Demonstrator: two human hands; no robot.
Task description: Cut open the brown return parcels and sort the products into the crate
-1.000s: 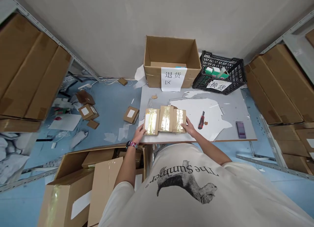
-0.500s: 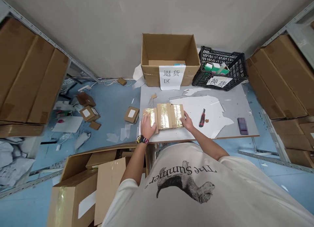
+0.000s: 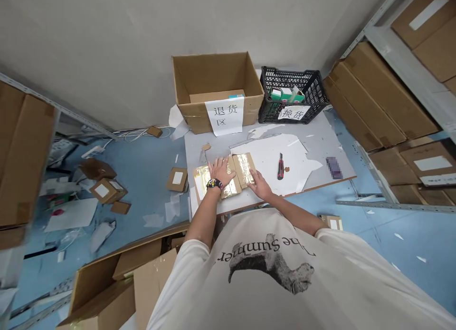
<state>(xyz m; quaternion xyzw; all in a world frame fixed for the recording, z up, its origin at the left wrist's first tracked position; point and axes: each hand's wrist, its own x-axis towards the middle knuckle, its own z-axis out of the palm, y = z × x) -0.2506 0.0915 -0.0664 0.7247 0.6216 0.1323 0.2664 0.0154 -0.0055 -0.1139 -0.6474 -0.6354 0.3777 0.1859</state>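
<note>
Three small taped cardboard boxes lie side by side near the front left of the table. My left hand [image 3: 221,172], with a colourful watch on its wrist, rests with spread fingers on the middle box [image 3: 231,188]. Just left of that hand is the left box [image 3: 202,180]. My right hand [image 3: 260,185] touches the lower right edge of the right box [image 3: 244,168], its fingers slightly apart. A red and black utility knife [image 3: 280,167] lies on torn white paper [image 3: 297,154] to the right of the hands.
At the table's back stand a large open carton [image 3: 192,118] with a paper sign and a black crate [image 3: 263,113] holding green and white boxes. A blurred phone-like object [image 3: 334,168] lies at right. Another open carton [image 3: 80,287] stands lower left.
The view has turned to the right. My left hand has moved from the left box to the middle one. My right hand stays at the right box.
</note>
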